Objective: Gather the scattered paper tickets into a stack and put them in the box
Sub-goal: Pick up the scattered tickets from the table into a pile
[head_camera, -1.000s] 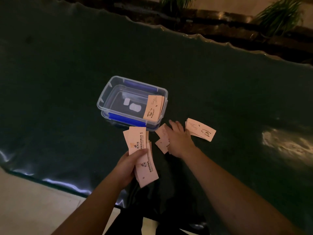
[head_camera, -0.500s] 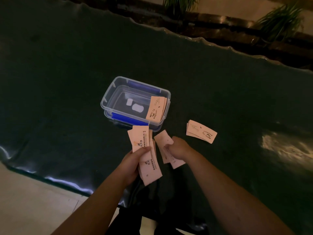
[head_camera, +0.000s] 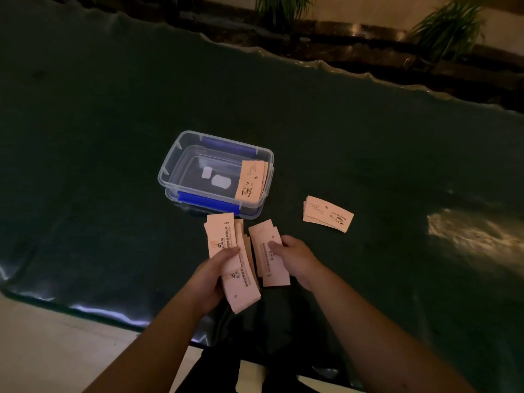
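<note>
A dark green table cover (head_camera: 368, 143) spreads under everything, and the clear plastic box (head_camera: 170, 177) with blue clips sits near its middle, serving as the reference for all else. Inside the box, against its right wall, a few tickets (head_camera: 251, 180) already lean, with two pale labels on its floor to the left of them. Just in front of the box, the left hand (head_camera: 209, 276) is closed around a loose, fanned stack of tickets (head_camera: 226, 251), thumb pressed across the top sheet. Beside it, in front of the box's right corner, the right hand (head_camera: 295, 259) pinches a smaller bunch of tickets (head_camera: 269, 251), thumb on top and fingers beneath, close to the left hand's stack but not yet merged with it. To the right of the box, well apart from both hands, a small pile of tickets (head_camera: 327, 214) lies flat on the cover, uncollected. The likeliest trouble is slippage: both bundles are splayed and uneven, so joining them without squaring the edges could let sheets slide out and scatter again. The thin paper lying flat on the cloth may also be awkward to lift cleanly. Nothing blocks the box's open top, though the leaning tickets narrow its right side. Potted plants (head_camera: 448, 26) stand far behind the box, beyond the table edge.
</note>
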`<move>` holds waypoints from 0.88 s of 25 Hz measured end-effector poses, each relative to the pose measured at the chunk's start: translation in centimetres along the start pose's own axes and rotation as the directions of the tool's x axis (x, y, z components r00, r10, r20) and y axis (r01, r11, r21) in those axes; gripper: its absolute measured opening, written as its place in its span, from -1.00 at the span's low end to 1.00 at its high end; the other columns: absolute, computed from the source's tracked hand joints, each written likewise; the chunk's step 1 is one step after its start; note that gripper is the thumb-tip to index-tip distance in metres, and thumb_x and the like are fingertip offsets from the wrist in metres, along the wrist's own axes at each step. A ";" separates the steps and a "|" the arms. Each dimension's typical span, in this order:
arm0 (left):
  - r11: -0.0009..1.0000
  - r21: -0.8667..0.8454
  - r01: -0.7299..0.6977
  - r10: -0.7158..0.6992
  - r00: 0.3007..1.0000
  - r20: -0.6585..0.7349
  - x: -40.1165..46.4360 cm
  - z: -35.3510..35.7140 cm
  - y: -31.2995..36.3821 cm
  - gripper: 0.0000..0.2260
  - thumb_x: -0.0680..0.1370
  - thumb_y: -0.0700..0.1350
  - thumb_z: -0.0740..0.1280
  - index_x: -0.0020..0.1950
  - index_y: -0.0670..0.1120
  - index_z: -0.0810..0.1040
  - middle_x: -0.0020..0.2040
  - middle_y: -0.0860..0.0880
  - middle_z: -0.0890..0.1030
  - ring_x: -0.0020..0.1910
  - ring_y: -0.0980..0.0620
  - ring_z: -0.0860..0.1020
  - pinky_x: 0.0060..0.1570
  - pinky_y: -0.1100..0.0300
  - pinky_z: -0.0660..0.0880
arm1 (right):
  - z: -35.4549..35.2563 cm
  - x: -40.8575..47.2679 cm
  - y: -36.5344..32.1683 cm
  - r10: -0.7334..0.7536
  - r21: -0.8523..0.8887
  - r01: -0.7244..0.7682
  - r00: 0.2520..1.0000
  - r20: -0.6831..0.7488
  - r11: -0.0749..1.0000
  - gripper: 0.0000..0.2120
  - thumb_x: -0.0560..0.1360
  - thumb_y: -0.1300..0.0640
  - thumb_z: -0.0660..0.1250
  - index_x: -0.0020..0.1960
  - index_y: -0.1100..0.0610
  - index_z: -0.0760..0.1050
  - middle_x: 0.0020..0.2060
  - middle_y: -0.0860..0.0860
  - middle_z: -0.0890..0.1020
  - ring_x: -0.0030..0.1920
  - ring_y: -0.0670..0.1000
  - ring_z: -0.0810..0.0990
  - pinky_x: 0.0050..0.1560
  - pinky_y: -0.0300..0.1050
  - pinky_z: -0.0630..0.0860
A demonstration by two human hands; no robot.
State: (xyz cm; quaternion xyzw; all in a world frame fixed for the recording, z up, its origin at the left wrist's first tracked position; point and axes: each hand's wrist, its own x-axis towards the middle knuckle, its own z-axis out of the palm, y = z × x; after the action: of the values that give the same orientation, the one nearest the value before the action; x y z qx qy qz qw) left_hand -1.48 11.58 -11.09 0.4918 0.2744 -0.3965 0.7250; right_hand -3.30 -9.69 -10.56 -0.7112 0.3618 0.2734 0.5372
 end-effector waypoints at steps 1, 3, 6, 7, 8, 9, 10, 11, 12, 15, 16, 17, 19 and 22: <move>1.000 0.008 0.000 0.000 1.000 0.004 -0.1 0.0 0.0 -0.50 0.35 -0.06 0.55 0.29 -0.04 0.62 0.05 -0.19 0.76 0.16 -0.24 0.67 0.06 -0.21 0.60 | -0.1 -0.1 -0.1 -0.032 -0.035 0.032 0.999 0.003 0.999 -0.62 0.71 -0.07 0.28 0.50 -0.01 0.47 0.19 -0.03 0.64 0.02 -0.08 0.60 -0.08 -0.08 0.54; 1.000 0.025 0.004 -0.005 1.000 0.005 -0.2 0.0 0.1 -0.50 0.34 -0.05 0.56 0.27 -0.03 0.63 -0.03 -0.17 0.78 0.13 -0.23 0.68 0.04 -0.20 0.60 | -0.8 -0.3 -0.4 -0.127 -0.219 0.132 0.991 0.037 0.967 -0.61 0.73 -0.07 0.22 0.54 -0.07 0.41 0.26 -0.02 0.61 -0.03 -0.13 0.57 -0.15 -0.12 0.50; 0.996 0.093 -0.009 0.009 1.000 0.007 -0.4 -0.5 0.7 -0.47 0.32 -0.03 0.56 0.29 -0.04 0.61 0.06 -0.20 0.75 0.13 -0.24 0.68 0.03 -0.19 0.60 | -2.3 -0.7 -1.2 -0.158 -0.468 0.229 0.969 0.188 0.854 -0.57 0.73 -0.04 0.21 0.59 -0.16 0.35 0.34 0.03 0.59 0.06 -0.05 0.63 -0.10 -0.08 0.56; 0.991 0.131 -0.013 0.012 1.000 0.012 -0.5 -0.6 1.0 -0.46 0.33 -0.02 0.55 0.30 -0.04 0.60 0.11 -0.21 0.73 0.14 -0.24 0.68 0.02 -0.18 0.60 | -2.7 -0.9 -1.5 -0.137 -0.520 0.257 0.956 0.258 0.814 -0.55 0.72 -0.01 0.24 0.59 -0.17 0.37 0.35 0.02 0.59 0.11 -0.02 0.64 -0.04 -0.06 0.58; 0.983 0.181 -0.020 0.016 1.000 0.021 -0.6 -0.8 1.3 -0.44 0.33 -0.01 0.55 0.32 -0.03 0.58 0.14 -0.20 0.72 0.15 -0.23 0.68 0.01 -0.17 0.60 | -3.0 -1.1 -1.9 -0.112 -0.562 0.286 0.939 0.324 0.776 -0.54 0.69 0.03 0.28 0.58 -0.16 0.40 0.36 0.01 0.60 0.15 -0.01 0.65 0.02 -0.04 0.61; 0.969 0.245 -0.028 0.020 0.999 0.037 -0.7 -1.0 1.7 -0.43 0.33 0.01 0.55 0.34 -0.01 0.56 0.14 -0.18 0.73 0.13 -0.20 0.69 -0.01 -0.14 0.61 | -3.0 -1.4 -2.2 -0.090 -0.592 0.317 0.921 0.379 0.741 -0.52 0.65 0.08 0.32 0.55 -0.14 0.45 0.34 -0.01 0.62 0.18 -0.01 0.65 0.09 -0.02 0.63; 0.948 0.317 -0.033 0.016 0.998 0.059 -0.7 -1.1 2.1 -0.43 0.33 0.02 0.55 0.34 0.02 0.56 0.10 -0.15 0.76 0.08 -0.17 0.72 -0.04 -0.10 0.63 | -3.1 -1.6 -2.4 -0.080 -0.608 0.347 0.903 0.421 0.714 -0.51 0.61 0.11 0.37 0.53 -0.12 0.48 0.30 -0.02 0.64 0.18 -0.02 0.66 0.15 -0.01 0.64; 0.920 0.391 -0.032 -0.004 0.996 0.091 -0.7 -1.2 2.6 -0.44 0.35 0.03 0.56 0.33 0.03 0.56 0.04 -0.11 0.78 0.04 -0.12 0.75 -0.07 -0.06 0.64 | -3.0 -1.8 -2.7 -0.078 -0.602 0.371 0.887 0.455 0.707 -0.52 0.58 0.14 0.41 0.48 -0.11 0.52 0.25 -0.05 0.66 0.17 -0.03 0.68 0.17 0.00 0.66; 0.889 0.458 -0.023 -0.040 0.991 0.128 -0.6 -1.2 3.1 -0.47 0.38 0.03 0.57 0.32 0.04 0.56 0.02 -0.07 0.79 0.00 -0.08 0.76 -0.07 -0.03 0.64 | -2.9 -1.9 -3.0 -0.084 -0.573 0.384 0.874 0.479 0.724 -0.56 0.56 0.16 0.44 0.40 -0.10 0.57 0.18 -0.07 0.69 0.15 -0.05 0.70 0.17 -0.01 0.67; 0.805 0.593 0.010 -0.171 0.961 0.216 -0.5 -0.9 4.5 -0.50 0.41 -0.03 0.54 0.33 0.01 0.55 0.01 -0.04 0.79 0.00 -0.05 0.77 -0.04 0.02 0.65 | -2.6 -2.0 -3.9 -0.133 -0.396 0.359 0.858 0.496 0.845 -0.64 0.50 0.23 0.54 0.14 -0.17 0.61 0.11 -0.14 0.74 0.13 -0.10 0.73 0.12 -0.10 0.68; 0.796 0.606 0.014 -0.191 0.955 0.228 -0.4 -0.8 4.9 -0.48 0.39 -0.04 0.52 0.33 0.00 0.54 0.00 -0.05 0.79 0.02 -0.06 0.76 -0.03 0.01 0.64 | -2.5 -2.0 -4.1 -0.152 -0.332 0.343 0.861 0.486 0.879 -0.61 0.48 0.24 0.56 0.15 -0.18 0.61 0.13 -0.12 0.76 0.15 -0.09 0.74 0.11 -0.12 0.67; 0.799 0.601 0.016 -0.196 0.952 0.237 -0.4 -0.7 5.2 -0.47 0.37 -0.04 0.52 0.34 -0.01 0.53 -0.01 -0.06 0.79 0.03 -0.07 0.76 0.00 0.00 0.64 | -2.5 -2.0 -4.1 -0.164 -0.268 0.320 0.865 0.475 0.909 -0.57 0.47 0.26 0.58 0.19 -0.16 0.60 0.16 -0.08 0.77 0.16 -0.05 0.76 0.11 -0.11 0.68; 0.826 0.563 0.018 -0.193 0.948 0.253 -0.3 -0.7 5.4 -0.45 0.37 -0.01 0.51 0.34 -0.02 0.53 0.00 -0.08 0.80 0.03 -0.09 0.76 0.01 -0.02 0.64 | -2.6 -1.9 -3.9 -0.184 -0.114 0.259 0.877 0.444 0.959 -0.54 0.48 0.26 0.57 0.25 -0.14 0.58 0.15 -0.01 0.80 0.14 0.00 0.79 0.10 -0.06 0.70; 0.850 0.524 0.053 -0.224 0.936 0.270 -0.3 0.0 4.8 -0.45 0.37 0.08 0.52 0.32 -0.04 0.56 0.01 -0.11 0.79 0.00 -0.09 0.77 -0.07 0.01 0.67 | -2.5 -2.3 -3.2 -0.188 0.169 0.140 0.931 0.312 0.976 -0.84 0.61 0.04 0.43 0.18 -0.08 0.70 0.04 0.09 0.82 0.03 0.10 0.83 0.00 0.02 0.71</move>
State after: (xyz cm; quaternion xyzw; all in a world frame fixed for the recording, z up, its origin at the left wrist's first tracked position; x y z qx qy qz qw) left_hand 2.40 12.70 -8.44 0.5728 0.0734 -0.5813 0.5732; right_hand -2.12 -11.03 -6.30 -0.6432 0.2260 0.3144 0.6606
